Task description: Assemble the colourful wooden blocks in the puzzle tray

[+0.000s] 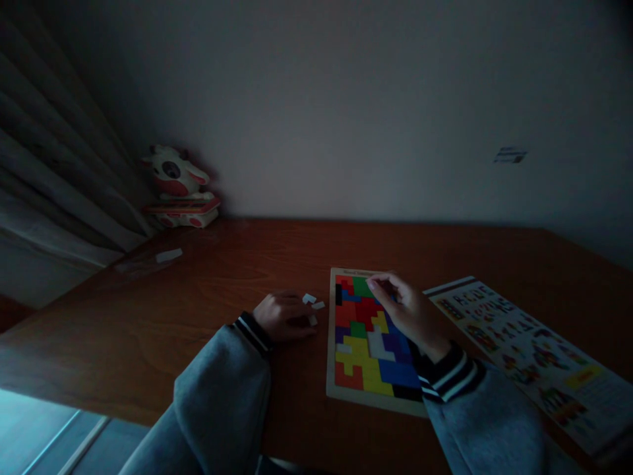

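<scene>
A wooden puzzle board [332,356] lies flat on the table, filled with interlocking coloured blocks in red, yellow, blue, green, orange, purple and black. Near its middle is a pale patch [380,346]; whether it is a light block or bare board I cannot tell. My right hand [408,313] is over the board's upper right side, thumb and fingertips drawn together above a green block [360,285]. Anything in that pinch is hidden. Left of the board, my left hand [281,318] rests on the table, thumb apart from the fingers, beside several small white pieces [309,299].
On the right lies a printed sheet [524,349] with coloured pictures, partly behind my right sleeve. A cow-shaped toy [180,188] stands at the back left by the curtain [64,145]. A white scrap [169,255] lies on the table [237,264]; a wall rises behind.
</scene>
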A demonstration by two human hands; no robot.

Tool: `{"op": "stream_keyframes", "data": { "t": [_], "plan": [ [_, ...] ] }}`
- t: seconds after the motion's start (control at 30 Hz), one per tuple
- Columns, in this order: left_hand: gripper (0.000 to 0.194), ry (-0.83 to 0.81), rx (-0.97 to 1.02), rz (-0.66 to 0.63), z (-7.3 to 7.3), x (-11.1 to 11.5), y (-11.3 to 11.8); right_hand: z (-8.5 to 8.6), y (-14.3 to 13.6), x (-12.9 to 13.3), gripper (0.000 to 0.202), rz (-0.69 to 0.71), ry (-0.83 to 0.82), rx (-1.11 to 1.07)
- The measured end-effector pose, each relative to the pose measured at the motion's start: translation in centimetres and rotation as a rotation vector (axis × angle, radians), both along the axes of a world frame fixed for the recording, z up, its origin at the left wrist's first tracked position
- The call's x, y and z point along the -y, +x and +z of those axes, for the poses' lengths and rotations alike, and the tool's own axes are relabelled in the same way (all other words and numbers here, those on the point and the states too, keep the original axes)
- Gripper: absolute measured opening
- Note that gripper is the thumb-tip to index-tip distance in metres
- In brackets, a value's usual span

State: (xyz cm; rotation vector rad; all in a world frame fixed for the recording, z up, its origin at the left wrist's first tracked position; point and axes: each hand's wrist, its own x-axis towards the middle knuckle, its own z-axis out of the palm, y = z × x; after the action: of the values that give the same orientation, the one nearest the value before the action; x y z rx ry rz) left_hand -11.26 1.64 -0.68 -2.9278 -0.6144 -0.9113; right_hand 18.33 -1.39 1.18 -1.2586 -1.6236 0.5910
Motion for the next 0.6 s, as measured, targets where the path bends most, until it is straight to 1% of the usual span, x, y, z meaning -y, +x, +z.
{"op": "stream_keyframes", "data": {
  "t": [0.17, 0.27, 0.33, 0.4, 0.43, 0.53, 0.6],
  "plan": [
    [0.015, -0.009, -0.013, -0.023, -0.1, -0.1, 0.0, -0.3, 0.2, -0.1, 0.031, 0.013, 0.007, 0.004],
    [0.014, 0.039, 0.04, -0.03, -0.1, 0.0, 0.0, -0.2, 0.1, 0.0, 0.03, 0.026, 0.015, -0.007],
    [0.014, 0.042, 0.08, -0.025, 0.1, 0.1, 0.1, 0.1, 0.0, 0.1, 0.028, 0.03, 0.012, -0.013],
    [0.016, -0.019, 0.125, -0.013, 0.2, 0.5, 0.5, 0.5, -0.2, 0.4, 0.027, 0.07, -0.025, 0.0],
    [0.017, -0.068, 0.162, 0.0, 0.3, 0.8, 0.9, 0.7, -0.3, 0.6, 0.027, 0.11, -0.058, 0.011],
    [0.015, -0.238, 0.331, 0.07, 0.4, 1.7, 2.4, 1.1, -0.9, 1.2, 0.028, 0.283, -0.176, 0.07],
    [0.013, -0.339, 0.428, 0.109, 0.4, 2.2, 3.6, 1.1, -1.4, 1.5, 0.03, 0.381, -0.226, 0.093]
  ]
}}
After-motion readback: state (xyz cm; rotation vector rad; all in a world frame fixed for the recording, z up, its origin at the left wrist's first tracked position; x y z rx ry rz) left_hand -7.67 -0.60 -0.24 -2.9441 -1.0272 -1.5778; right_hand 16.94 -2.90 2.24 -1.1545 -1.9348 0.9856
